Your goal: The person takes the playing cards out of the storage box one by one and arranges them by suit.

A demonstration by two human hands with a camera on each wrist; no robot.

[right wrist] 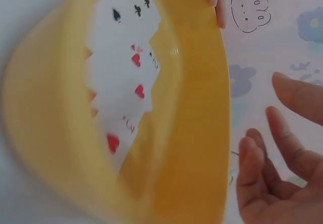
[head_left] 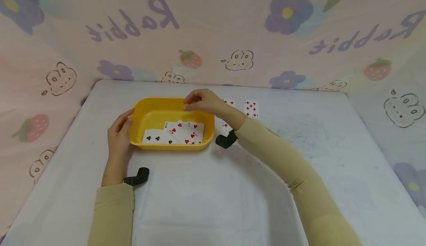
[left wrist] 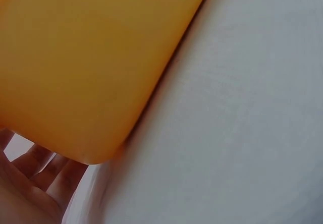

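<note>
A yellow plastic basin [head_left: 173,147] with rounded corners stands on the table, with several playing cards [head_left: 185,129], clubs, hearts and spades, lying inside. My left hand [head_left: 119,129] holds its left end, with fingertips at the rim. In the left wrist view, fingers [left wrist: 43,169] bend against the outer wall [left wrist: 96,82]. Over the basin's far right rim hovers my right hand [head_left: 208,102], fingers loosely bent. Nothing shows between the thumb [right wrist: 298,95] and the fingers in the right wrist view.
Right of the basin lie more cards, among them a seven of diamonds [head_left: 251,109] and a five of diamonds [head_left: 225,127], partly behind my right forearm. A white cloth [head_left: 206,194] covers the table. Behind hangs a printed curtain [head_left: 213,28].
</note>
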